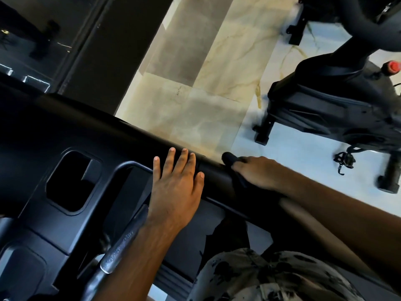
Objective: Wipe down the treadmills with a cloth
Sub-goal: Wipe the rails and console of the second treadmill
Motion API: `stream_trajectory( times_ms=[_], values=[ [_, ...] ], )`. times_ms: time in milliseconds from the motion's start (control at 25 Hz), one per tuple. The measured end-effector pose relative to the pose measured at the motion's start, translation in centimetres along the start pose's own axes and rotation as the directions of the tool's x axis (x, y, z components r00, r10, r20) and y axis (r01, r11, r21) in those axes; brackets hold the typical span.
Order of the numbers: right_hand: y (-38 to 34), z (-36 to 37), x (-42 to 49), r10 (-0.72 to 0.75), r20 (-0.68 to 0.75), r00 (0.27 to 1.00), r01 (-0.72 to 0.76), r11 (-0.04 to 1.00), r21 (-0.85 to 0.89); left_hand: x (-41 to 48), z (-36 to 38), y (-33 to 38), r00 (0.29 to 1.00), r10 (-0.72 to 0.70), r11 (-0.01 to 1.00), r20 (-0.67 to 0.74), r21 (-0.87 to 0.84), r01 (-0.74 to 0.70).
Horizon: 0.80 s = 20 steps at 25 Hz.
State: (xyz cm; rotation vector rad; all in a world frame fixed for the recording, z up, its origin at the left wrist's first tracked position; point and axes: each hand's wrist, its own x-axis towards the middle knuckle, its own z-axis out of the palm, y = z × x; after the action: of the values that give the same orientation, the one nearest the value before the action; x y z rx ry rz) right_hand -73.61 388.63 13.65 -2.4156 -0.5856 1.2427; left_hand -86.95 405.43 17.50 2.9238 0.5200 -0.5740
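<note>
**Dark cloth at the console's far edge**

Our right hand (258, 172) is curled over a dark, soft cloth (233, 165) and presses it onto the far edge of the black moulded-plastic treadmill console (91, 131), close to its right-hand end. The cloth bunches out past the fingers and trails back under the palm. We judge it light and limp — it will fold to whatever it meets, so the grip wants to gather it in the palm and keep a pad of it under the fingers, not hold it by a corner.

Our left hand (176, 183) lies flat just beside it, fingers straight and slightly spread, holding nothing and resting on the same rim as a brace.

The console itself looks stiff and smooth; we expect the cloth to slide over it easily. Its recessed rectangular pocket (72, 183) would need the cloth pushed in with the fingertips. A grey metal handlebar (121, 246) runs under the left wrist.

Beyond the console lies a pale marbled tile floor (195, 83), with a black exercise bike (329, 101) standing on it well apart.
</note>
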Motion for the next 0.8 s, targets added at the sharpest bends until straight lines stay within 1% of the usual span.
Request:
stream_trajectory(
  times_ms=[40, 80, 120, 160, 200, 240, 280, 320, 360, 400, 440, 480, 520, 560, 600, 640, 680, 720, 760, 800],
  values=[
    [0.1, 1.1, -1.1, -0.124, -0.093, 0.988, 0.119, 0.991, -0.063, -0.1, 0.1, 0.4, 1.000, 0.004, 1.000, 0.000, -0.001, -0.004],
    [0.3, 1.9, -2.0, -0.260, -0.098, 0.961, 0.249, 0.962, -0.108, -0.1, 0.2, 0.7, 1.000, 0.003, 1.000, -0.005, 0.000, -0.003],
    [0.8, 1.6, -2.3, -0.223, -0.053, 0.973, 0.222, 0.975, -0.029, -0.2, 0.4, 1.0, 1.000, -0.002, 1.000, -0.017, 0.002, 0.002],
    [1.7, 0.6, -1.6, -0.199, -0.044, 0.979, 0.201, 0.979, 0.043, -0.2, 0.6, 1.4, 0.999, -0.011, 1.000, -0.032, -0.001, 0.011],
    [2.4, -0.5, -0.7, -0.069, 0.040, 0.997, 0.066, 0.996, 0.066, -0.4, 0.6, 1.8, 0.999, -0.021, 1.000, -0.039, -0.006, 0.021],
    [2.9, -0.8, -0.5, -0.018, 0.082, 0.996, 0.019, 1.000, -0.004, -0.7, 0.6, 2.2, 0.999, -0.028, 1.000, -0.034, -0.013, 0.027],
    [3.0, -0.7, -1.0, 0.002, 0.080, 0.997, -0.001, 1.000, -0.005, -0.9, 0.6, 2.5, 0.999, -0.030, 0.999, -0.025, -0.017, 0.029],
    [3.1, 0.1, -2.1, -0.069, -0.002, 0.998, 0.069, 0.996, -0.056, -1.0, 0.6, 2.9, 0.999, -0.031, 0.999, -0.020, -0.015, 0.031],
    [2.4, 1.0, -3.3, -0.185, -0.092, 0.978, 0.179, 0.981, -0.071, -1.0, 0.7, 3.2, 0.999, -0.034, 0.999, -0.023, -0.007, 0.034],
    [2.7, 1.7, -4.2, -0.293, -0.068, 0.954, 0.286, 0.953, -0.104, -1.0, 0.8, 3.7, 0.999, -0.033, 0.999, -0.024, 0.005, 0.033],
    [3.3, 1.1, -4.0, -0.285, -0.037, 0.958, 0.280, 0.954, -0.111, -1.1, 0.9, 4.1, 0.999, -0.036, 0.999, -0.023, 0.011, 0.036],
    [3.8, -0.1, -3.2, -0.197, -0.006, 0.980, 0.196, 0.980, -0.043, -1.2, 1.0, 4.6, 0.999, -0.043, 0.999, -0.022, 0.007, 0.043],
    [4.2, -1.3, -2.7, -0.072, 0.081, 0.994, 0.076, 0.996, -0.051, -1.3, 1.0, 5.0, 0.999, -0.051, 0.999, -0.018, 0.000, 0.051],
    [4.3, -1.9, -2.9, 0.033, 0.104, 0.994, -0.036, 0.999, 0.032, -1.5, 1.0, 5.3, 0.998, -0.055, 0.998, -0.008, -0.004, 0.055],
    [4.6, -1.5, -3.3, 0.032, 0.033, 0.999, -0.036, 0.991, 0.131, -1.6, 0.9, 5.5, 0.998, -0.059, 0.998, -0.002, -0.004, 0.059],
    [4.5, -0.5, -4.7, -0.009, -0.057, 0.998, 0.013, 0.997, 0.080, -1.7, 0.9, 5.7, 0.998, -0.068, 0.998, -0.003, -0.003, 0.068],
    [4.4, 0.6, -5.6, -0.122, -0.135, 0.983, 0.122, 0.992, -0.011, -1.7, 1.0, 5.9, 0.997, -0.076, 0.997, -0.008, 0.000, 0.076],
    [4.7, 0.9, -6.1, -0.073, -0.092, 0.993, 0.077, 0.996, 0.036, -1.7, 1.2, 6.2, 0.997, -0.079, 0.997, -0.009, 0.003, 0.079],
    [5.4, 0.3, -5.2, -0.146, -0.118, 0.982, 0.152, 0.987, 0.044, -1.6, 1.3, 6.5, 0.997, -0.082, 0.997, -0.006, 0.004, 0.082],
    [5.8, -0.6, -4.2, -0.035, -0.011, 0.999, 0.036, 0.997, 0.065, -1.7, 1.4, 6.7, 0.996, -0.086, 0.996, 0.000, 0.006, 0.086]
  ],
)
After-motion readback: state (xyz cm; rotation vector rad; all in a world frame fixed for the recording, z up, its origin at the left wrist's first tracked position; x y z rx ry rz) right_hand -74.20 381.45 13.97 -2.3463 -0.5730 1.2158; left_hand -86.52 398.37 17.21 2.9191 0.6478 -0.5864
